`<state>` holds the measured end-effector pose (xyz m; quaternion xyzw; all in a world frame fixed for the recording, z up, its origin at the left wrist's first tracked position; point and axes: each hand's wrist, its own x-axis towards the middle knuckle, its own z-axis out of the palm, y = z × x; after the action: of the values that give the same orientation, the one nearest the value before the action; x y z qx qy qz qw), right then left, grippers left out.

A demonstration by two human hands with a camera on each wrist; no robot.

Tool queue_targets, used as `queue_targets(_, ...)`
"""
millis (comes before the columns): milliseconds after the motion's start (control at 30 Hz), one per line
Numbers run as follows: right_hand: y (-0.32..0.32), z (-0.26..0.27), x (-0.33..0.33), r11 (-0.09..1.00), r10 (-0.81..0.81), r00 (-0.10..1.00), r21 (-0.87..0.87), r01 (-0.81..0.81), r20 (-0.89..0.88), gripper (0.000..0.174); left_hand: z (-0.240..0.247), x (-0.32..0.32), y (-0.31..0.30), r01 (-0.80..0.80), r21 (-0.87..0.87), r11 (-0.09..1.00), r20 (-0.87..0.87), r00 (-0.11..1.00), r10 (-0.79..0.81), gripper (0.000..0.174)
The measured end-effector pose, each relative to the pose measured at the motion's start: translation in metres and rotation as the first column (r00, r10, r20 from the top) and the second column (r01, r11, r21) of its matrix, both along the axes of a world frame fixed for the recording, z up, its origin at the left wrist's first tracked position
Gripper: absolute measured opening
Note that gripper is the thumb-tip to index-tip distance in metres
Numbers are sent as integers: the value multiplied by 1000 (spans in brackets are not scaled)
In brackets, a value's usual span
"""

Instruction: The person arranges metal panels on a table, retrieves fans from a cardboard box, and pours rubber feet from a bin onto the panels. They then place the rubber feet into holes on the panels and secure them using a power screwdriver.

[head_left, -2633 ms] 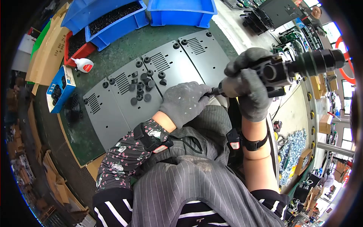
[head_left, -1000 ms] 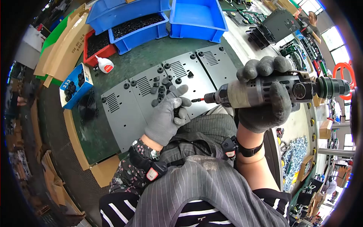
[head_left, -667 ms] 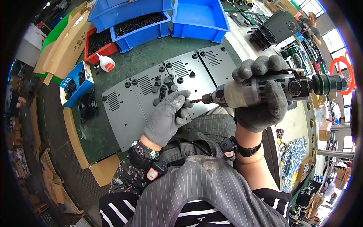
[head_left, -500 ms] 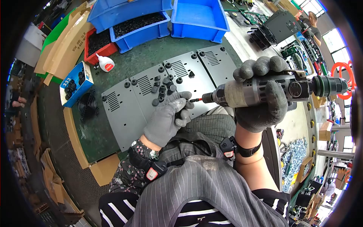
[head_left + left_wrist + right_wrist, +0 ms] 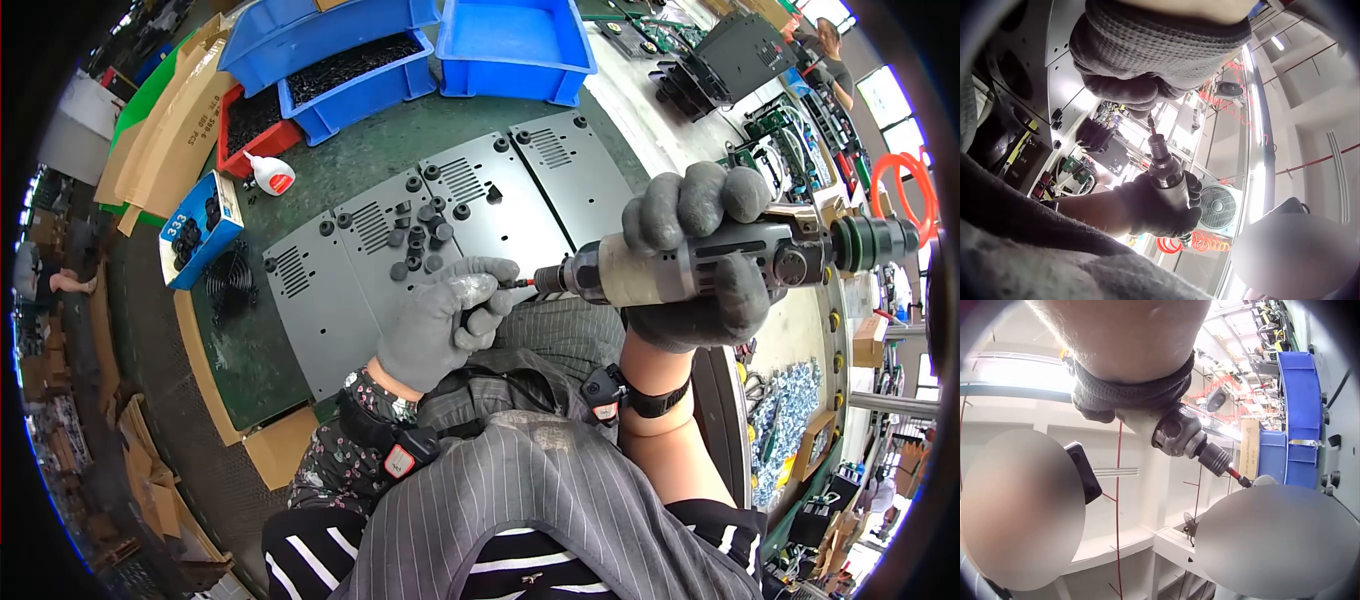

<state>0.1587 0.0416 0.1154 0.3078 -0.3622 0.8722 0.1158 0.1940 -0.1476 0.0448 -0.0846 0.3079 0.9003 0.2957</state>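
Note:
My right hand (image 5: 690,265), in a dark grey glove, grips a power screwdriver (image 5: 630,270) around its body, bit pointing left. Its red-collared bit (image 5: 1233,472) reaches my left fingertips. The left hand (image 5: 435,320), gloved in grey, has its fingers curled, with thumb and forefinger pinching a small dark screw-like piece at the bit's tip. More dark bits show inside the curled fingers (image 5: 478,325). Beyond the left hand lie grey slotted metal panels (image 5: 350,295) side by side, with round black rubber feet (image 5: 437,232) loose in a cluster and others along the panels' far edges.
At the back stand a blue bin (image 5: 425,75) of small black parts, another blue bin (image 5: 585,75) and a red bin (image 5: 290,133). A white bottle (image 5: 270,175), a blue box (image 5: 228,225) and a coiled black ring (image 5: 230,280) are at the left. A person stands far right.
The left hand has turned from back-up at the bit, drawn away left with fingers curled, and come back to the bit's tip. The right hand keeps its grip on the screwdriver, now held more level.

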Motion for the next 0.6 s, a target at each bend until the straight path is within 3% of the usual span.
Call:
queue_targets(67,6,1,-1,992,70,994,-106,-61,85,33,1,1,-1,53,36,998,-5,999,-53,21)
queue_targets(100,11,-7,-9,959,194,981,-214,-187,12,36,3,3,-1,83,27,996,-7,997,-83,21)
queue_targets(167,16,-18,-10,916,207,968,-376,-140,145,35,5,3,1,119,16,993,-10,993,-119,23)
queue_targets(200,17,-22,-11,875,246,947,-468,-125,207,33,5,2,3,186,92,978,-53,982,-182,23)
queue_targets(267,18,-27,-12,851,233,882,-525,19,409,27,8,-1,6,256,160,953,-102,965,-242,24)
queue_targets(333,22,-37,-16,819,295,840,-574,24,456,26,15,-8,10,250,-32,968,16,968,-250,27)
queue_targets(367,24,-39,-17,816,297,840,-577,23,453,26,15,-11,9,250,-37,968,15,968,-249,27)
queue_targets(433,27,-40,-17,823,260,826,-562,81,500,26,15,-20,2,118,-397,910,-71,985,-159,32)
queue_targets(467,29,-41,-17,821,265,826,-565,77,497,26,11,-27,-2,114,-401,909,-72,985,-155,32)
queue_targets(533,34,-42,-17,857,158,858,-499,126,488,29,6,-46,-7,-193,-757,624,-475,818,-324,32)
queue_targets(567,36,-42,-16,857,146,875,-501,121,461,34,12,-53,-8,-197,-757,623,-476,819,-319,32)
queue_targets(600,37,-43,-16,858,151,875,-501,116,460,34,27,-59,-6,-375,-894,246,-448,719,-532,30)
